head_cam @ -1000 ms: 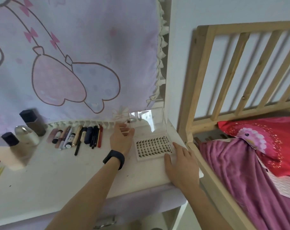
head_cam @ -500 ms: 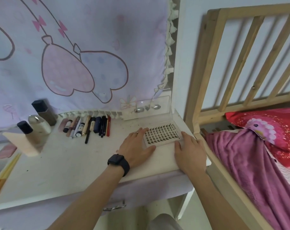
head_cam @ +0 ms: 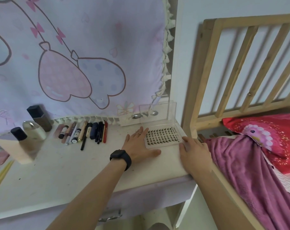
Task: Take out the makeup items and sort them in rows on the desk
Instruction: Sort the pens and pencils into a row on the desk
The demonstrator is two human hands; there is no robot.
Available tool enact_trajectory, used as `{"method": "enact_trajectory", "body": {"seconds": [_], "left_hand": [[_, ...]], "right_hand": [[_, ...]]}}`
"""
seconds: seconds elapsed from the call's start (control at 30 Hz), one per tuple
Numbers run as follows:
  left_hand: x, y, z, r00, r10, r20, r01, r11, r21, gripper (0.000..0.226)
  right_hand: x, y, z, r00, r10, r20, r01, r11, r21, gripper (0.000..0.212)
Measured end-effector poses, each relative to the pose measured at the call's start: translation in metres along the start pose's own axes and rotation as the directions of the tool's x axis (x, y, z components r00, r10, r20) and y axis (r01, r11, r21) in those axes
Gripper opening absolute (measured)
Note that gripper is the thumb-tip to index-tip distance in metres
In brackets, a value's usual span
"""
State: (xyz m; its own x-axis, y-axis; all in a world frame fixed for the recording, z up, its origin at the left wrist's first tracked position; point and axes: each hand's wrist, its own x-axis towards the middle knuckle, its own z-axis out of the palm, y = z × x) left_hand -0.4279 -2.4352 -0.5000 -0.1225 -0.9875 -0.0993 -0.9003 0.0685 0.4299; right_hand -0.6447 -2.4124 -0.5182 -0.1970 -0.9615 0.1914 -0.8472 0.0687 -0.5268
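Both flat, released: left grip [head_cam: 138, 145] and right grip [head_cam: 193, 148] flank lash tray [head_cam: 162, 136]. Nudge it square, in line with pens [head_cam: 87, 131] beyond left grip.

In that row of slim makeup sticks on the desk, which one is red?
The thin red pencil at the row's right end, closest to the left hand. Its nearest neighbours are black, and the rest are pale, tan or dark.
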Motion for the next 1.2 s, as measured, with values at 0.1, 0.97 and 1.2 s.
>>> {"method": "enact_trajectory", "body": {"seconds": [0.1,0.97,1.2], "left_hand": [[0.002,0.001,0.003,0.997,-0.007,-0.071,0.006,1.000,-0.014,0.098],[-0.058,-0.030,-0.023,0.981,-0.004,-0.192,0.016,0.998,0.059,0.056],[-0.069,-0.082,-0.037,0.956,-0.096,-0.277,0.171,0.951,0.259,0.055]], "right_hand": [[0.002,-0.001,0.002,1.000,0.023,0.009,-0.023,1.000,-0.005,0.040],[-0.022,-0.004,0.006,0.953,-0.266,-0.145,0.254,0.962,-0.098,0.034],[-0.056,-0.058,0.032,0.849,-0.527,0.033,0.528,0.845,-0.078,0.053]]}}
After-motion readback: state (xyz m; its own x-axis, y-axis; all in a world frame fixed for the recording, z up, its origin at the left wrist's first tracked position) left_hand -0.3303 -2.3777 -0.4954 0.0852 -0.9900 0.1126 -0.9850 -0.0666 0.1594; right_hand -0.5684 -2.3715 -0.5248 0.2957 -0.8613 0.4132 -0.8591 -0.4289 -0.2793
